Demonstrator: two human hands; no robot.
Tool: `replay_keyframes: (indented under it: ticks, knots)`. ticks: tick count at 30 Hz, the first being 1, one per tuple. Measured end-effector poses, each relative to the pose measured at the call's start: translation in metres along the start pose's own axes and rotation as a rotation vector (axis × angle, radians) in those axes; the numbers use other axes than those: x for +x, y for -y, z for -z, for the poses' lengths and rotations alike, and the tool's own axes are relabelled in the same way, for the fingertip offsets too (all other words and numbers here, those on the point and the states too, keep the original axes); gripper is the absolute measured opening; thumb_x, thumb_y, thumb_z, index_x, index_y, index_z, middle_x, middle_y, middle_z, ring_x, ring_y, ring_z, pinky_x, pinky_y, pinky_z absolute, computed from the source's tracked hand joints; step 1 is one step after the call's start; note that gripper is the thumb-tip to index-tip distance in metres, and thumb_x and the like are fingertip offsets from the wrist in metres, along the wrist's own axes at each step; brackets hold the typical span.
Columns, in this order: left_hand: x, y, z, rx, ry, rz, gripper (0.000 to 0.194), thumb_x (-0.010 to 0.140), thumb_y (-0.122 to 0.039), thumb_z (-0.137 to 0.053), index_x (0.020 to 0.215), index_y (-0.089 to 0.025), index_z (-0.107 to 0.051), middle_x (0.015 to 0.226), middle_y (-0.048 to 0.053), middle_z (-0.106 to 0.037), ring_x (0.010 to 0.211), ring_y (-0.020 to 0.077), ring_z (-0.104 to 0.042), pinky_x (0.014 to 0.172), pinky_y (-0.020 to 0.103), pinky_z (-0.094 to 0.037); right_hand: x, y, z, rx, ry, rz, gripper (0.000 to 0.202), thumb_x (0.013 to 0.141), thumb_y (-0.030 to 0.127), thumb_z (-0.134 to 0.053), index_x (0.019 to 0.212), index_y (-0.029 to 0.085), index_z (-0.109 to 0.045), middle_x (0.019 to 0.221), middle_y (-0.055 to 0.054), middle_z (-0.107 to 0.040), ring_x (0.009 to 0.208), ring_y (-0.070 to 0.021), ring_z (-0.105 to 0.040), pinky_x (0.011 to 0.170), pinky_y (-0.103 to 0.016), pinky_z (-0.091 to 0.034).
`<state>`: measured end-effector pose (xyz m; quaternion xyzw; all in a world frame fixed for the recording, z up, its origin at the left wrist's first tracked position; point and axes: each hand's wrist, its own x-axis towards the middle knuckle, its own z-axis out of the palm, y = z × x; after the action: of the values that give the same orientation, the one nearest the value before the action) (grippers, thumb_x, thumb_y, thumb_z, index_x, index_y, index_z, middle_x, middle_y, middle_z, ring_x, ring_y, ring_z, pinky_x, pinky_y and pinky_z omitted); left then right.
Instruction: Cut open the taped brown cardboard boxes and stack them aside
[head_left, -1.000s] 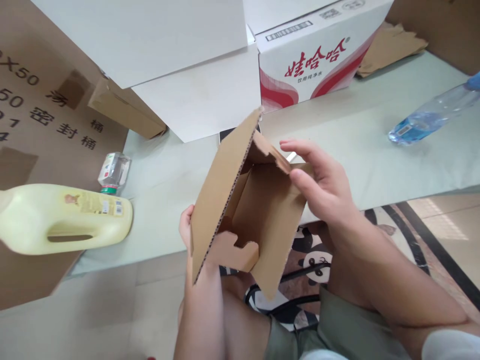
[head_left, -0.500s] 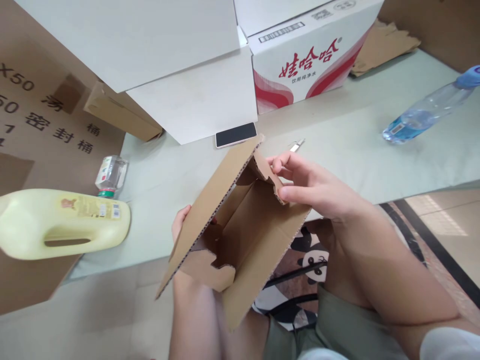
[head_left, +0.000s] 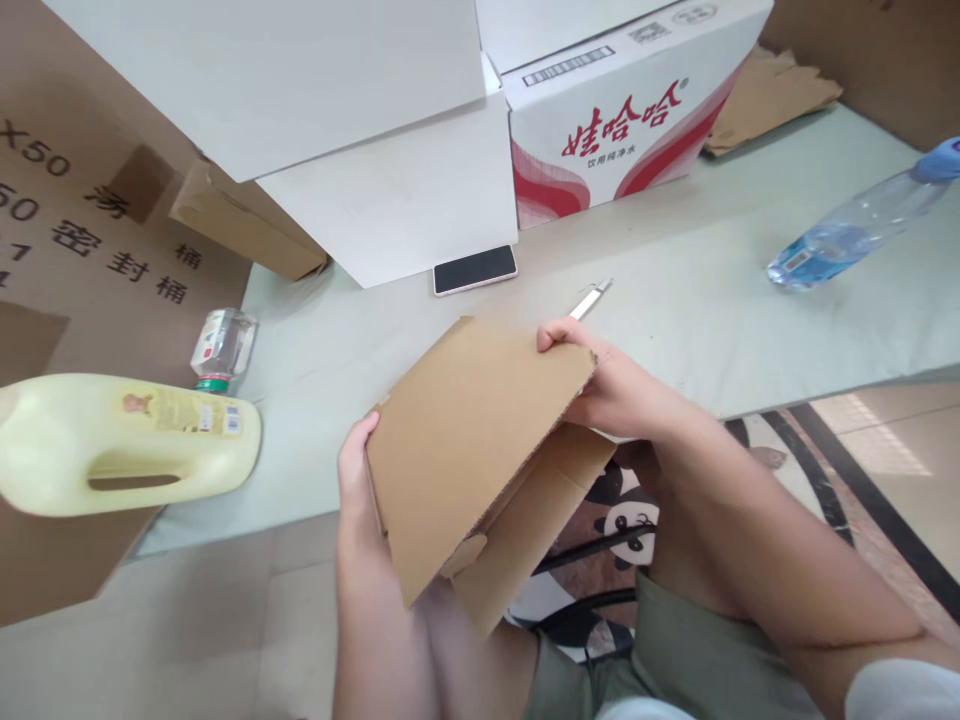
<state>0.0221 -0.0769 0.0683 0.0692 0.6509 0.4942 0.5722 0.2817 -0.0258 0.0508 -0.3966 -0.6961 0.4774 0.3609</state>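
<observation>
A brown cardboard box is held tilted above my lap, its large lid panel folded partly down over the opening. A gap still shows between the lid edge and the lower panel, with a small rounded flap inside. My left hand grips the box's left side, thumb on the edge. At the right end, my right hand is closed around the lid's far corner, and some of its fingers are hidden underneath. Just beyond that hand, a pale utility knife lies on the table.
A phone lies before white boxes. Beside them stands a red-and-white carton. On the right lies a water bottle; at left are a yellow jug and a small clear bottle. Flattened cardboard rests at the back.
The lid panel has swung down toward me, covering most of the box's inside. My right hand has shifted from the side flap to the lid's corner. The knife shows more fully.
</observation>
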Motion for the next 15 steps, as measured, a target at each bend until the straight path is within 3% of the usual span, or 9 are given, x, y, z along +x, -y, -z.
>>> replay_keyframes:
  ticks: [3,6,8,11,15]
  knots:
    - [0.005,-0.005,0.003,-0.001,-0.072,-0.013,0.028,0.073,-0.047,-0.068,0.083,-0.020,-0.066,0.067,0.003,-0.067,0.050,0.0203,-0.061,0.047,0.031,-0.047,0.002,-0.010,-0.001,-0.080,-0.050,0.116,0.038,0.069,0.015,-0.067,0.101,0.025,-0.050,0.103,-0.001,-0.061,0.087,-0.0162,-0.058,0.074,-0.028,-0.049]
    - [0.009,-0.005,0.006,-0.008,-0.004,-0.005,0.029,0.072,-0.046,-0.069,0.084,-0.020,-0.066,0.070,0.003,-0.068,0.053,0.0213,-0.063,0.049,0.032,-0.048,0.004,-0.018,-0.002,-0.087,-0.034,0.207,0.028,0.079,0.019,-0.060,0.106,0.025,-0.056,0.107,-0.005,-0.065,0.096,-0.0197,-0.061,0.087,-0.035,-0.049]
    - [0.010,-0.004,0.005,-0.008,0.033,-0.019,0.028,0.072,-0.046,-0.070,0.083,-0.020,-0.066,0.070,0.003,-0.068,0.054,0.0205,-0.062,0.050,0.031,-0.047,0.005,-0.023,-0.005,-0.043,-0.046,0.230,0.032,0.081,0.021,-0.059,0.113,0.027,-0.058,0.113,-0.007,-0.066,0.105,-0.0216,-0.061,0.095,-0.039,-0.048]
    - [0.011,-0.001,0.002,-0.004,0.023,-0.052,0.027,0.072,-0.045,-0.069,0.080,-0.020,-0.065,0.068,0.002,-0.066,0.052,0.0183,-0.060,0.049,0.030,-0.045,0.007,-0.027,-0.015,0.140,-0.095,0.164,0.033,0.080,0.025,-0.064,0.113,0.028,-0.058,0.131,-0.009,-0.060,0.121,-0.0240,-0.059,0.101,-0.043,-0.048]
    - [0.018,0.003,-0.001,-0.020,0.009,-0.089,0.023,0.070,-0.041,-0.070,0.075,-0.019,-0.063,0.065,0.001,-0.064,0.052,0.0174,-0.058,0.051,0.030,-0.045,0.008,-0.027,-0.023,0.407,-0.102,0.013,0.025,0.085,0.035,-0.066,0.107,0.027,-0.057,0.159,-0.010,-0.040,0.132,-0.0270,-0.056,0.099,-0.044,-0.051]
